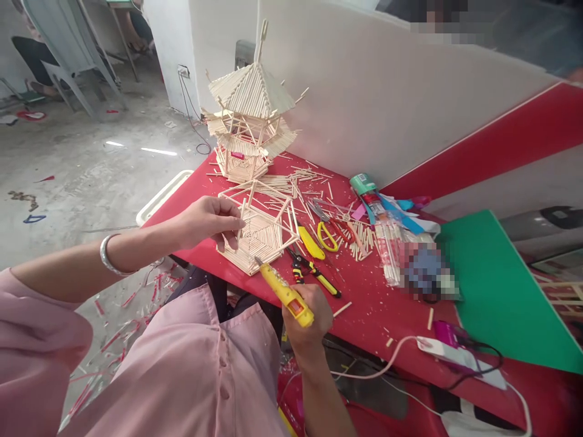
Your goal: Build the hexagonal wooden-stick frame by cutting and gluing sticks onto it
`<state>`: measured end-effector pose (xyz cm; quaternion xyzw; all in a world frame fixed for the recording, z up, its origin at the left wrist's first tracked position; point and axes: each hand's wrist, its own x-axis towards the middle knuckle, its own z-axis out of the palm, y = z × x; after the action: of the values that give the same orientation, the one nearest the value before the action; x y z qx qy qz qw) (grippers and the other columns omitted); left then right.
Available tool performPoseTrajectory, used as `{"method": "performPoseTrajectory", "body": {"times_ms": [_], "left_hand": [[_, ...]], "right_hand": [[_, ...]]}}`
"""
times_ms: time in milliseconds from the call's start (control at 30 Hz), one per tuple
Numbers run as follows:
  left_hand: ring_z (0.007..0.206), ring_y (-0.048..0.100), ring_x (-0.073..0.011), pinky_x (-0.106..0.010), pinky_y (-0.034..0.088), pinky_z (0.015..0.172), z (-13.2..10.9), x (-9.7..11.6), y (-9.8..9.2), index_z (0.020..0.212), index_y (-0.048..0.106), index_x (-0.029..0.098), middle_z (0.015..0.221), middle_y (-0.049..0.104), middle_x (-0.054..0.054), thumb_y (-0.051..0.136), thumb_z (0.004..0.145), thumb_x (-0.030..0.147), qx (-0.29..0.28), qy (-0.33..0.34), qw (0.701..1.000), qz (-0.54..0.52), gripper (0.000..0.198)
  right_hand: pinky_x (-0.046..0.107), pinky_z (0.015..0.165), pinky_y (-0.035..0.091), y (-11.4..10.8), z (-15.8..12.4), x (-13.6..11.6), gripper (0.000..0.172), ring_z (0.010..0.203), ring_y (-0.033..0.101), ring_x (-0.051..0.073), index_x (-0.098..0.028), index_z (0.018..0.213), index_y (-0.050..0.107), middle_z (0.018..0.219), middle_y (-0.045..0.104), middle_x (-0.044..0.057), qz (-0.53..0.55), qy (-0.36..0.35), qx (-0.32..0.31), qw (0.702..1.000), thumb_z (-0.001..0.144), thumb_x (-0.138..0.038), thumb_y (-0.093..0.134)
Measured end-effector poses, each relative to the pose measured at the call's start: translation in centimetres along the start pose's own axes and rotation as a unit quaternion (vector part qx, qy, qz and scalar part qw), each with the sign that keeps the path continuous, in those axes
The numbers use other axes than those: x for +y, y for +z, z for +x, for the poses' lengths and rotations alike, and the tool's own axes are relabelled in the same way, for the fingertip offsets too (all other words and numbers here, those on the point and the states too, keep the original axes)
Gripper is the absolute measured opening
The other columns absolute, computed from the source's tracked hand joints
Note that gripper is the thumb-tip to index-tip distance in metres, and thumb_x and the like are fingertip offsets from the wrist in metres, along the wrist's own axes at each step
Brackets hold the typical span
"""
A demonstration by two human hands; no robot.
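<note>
My right hand grips a yellow hot glue gun, its nozzle pointing up and left at the near edge of a flat hexagonal base of wooden sticks. Over the left side of this base, my left hand is closed, thumb and fingers pinched at a short upright wooden stick; the exact grip is partly hidden. A raised stick frame runs round the back of the base. Behind it stands a tiered pagoda model built from similar sticks.
On the red table lie loose sticks, a yellow cutter, yellow-handled scissors, pliers and bagged sticks. A green board and a power strip with cords are at right. A wall rises behind.
</note>
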<state>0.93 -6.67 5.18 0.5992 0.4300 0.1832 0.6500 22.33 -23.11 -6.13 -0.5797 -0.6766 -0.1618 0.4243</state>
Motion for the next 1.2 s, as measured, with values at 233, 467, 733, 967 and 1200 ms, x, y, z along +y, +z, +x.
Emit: {"method": "performPoseTrajectory", "body": {"times_ms": [233,467,733,967,1200], "left_hand": [[0.052,0.066,-0.0124,-0.02,0.047,0.044,0.0,-0.9,0.1,0.07,0.059,0.017,0.056,0.066,-0.002,0.067,0.076,0.024,0.013,-0.005,1.0,-0.018,0.013],[0.053,0.064,-0.0117,-0.021,0.045,0.045,0.1,-0.7,0.4,0.07,0.058,0.018,0.057,0.064,-0.001,0.069,0.074,0.028,0.012,-0.015,1.0,-0.004,0.016],[0.047,0.06,-0.0073,-0.021,0.034,0.039,-0.4,-0.8,1.7,0.073,0.058,0.019,0.079,0.073,-0.003,0.065,0.075,0.029,0.008,0.011,0.994,0.105,0.013],[0.05,0.065,-0.009,-0.02,0.038,0.04,-0.5,-1.0,2.1,0.076,0.056,0.019,0.085,0.074,-0.004,0.061,0.076,0.029,0.002,0.008,0.993,0.12,0.011],[0.047,0.063,-0.0066,-0.017,0.038,0.039,-0.3,-1.0,1.9,0.075,0.056,0.018,0.083,0.074,-0.003,0.063,0.075,0.029,-0.003,0.004,0.994,0.109,0.013]], "right_hand": [[0.03,0.067,0.046,0.3,-0.4,-0.2,0.034,0.068,0.056,0.017,-0.015,0.126,0.054,0.076,0.063,0.006,-0.037,-0.029,-0.008,0.999,0.092,-0.019,0.055],[0.031,0.07,0.043,0.5,-0.5,0.1,0.022,0.07,0.054,0.017,-0.018,0.112,0.062,0.074,0.063,0.005,-0.014,-0.034,0.007,0.999,0.091,-0.019,0.059],[0.03,0.07,0.041,0.1,-0.1,0.4,0.024,0.071,0.054,0.015,-0.018,0.109,0.064,0.074,0.062,0.004,-0.022,-0.055,-0.004,0.998,0.085,-0.014,0.066],[0.03,0.071,0.037,-0.4,0.3,0.6,0.036,0.073,0.053,0.016,-0.022,0.119,0.063,0.072,0.06,0.002,-0.064,-0.103,-0.02,0.992,0.085,-0.015,0.067],[0.031,0.071,0.035,-1.2,1.3,0.2,0.036,0.073,0.052,0.016,-0.022,0.123,0.06,0.072,0.061,0.001,-0.088,-0.135,-0.047,0.986,0.088,-0.015,0.064]]}}
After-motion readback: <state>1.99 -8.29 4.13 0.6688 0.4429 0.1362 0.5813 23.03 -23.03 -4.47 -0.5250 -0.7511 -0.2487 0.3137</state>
